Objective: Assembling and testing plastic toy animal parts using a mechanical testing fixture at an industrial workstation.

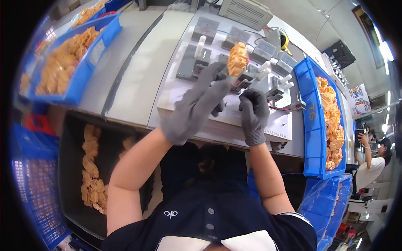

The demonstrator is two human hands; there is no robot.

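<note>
My left hand (197,102), in a grey glove, is raised over a white test board (176,94). Its fingers are closed on the lower edge of an orange molded plastic part (238,58), held up above the board's clamps. My right hand (254,113), also gloved, hovers at the board's near side with its fingers curled in; whatever may be between them is hidden. Just beyond it are a black clamp (243,82) and a white-handled toggle clamp (264,70). Another toggle clamp (200,52) stands farther left.
Several panel meters (264,49) line the board's back, before a beige instrument box (245,13). Blue bins of orange parts stand right (315,121) and left (94,54). A black crate (71,167) with orange parts sits below left. Another person (372,167) is at far right.
</note>
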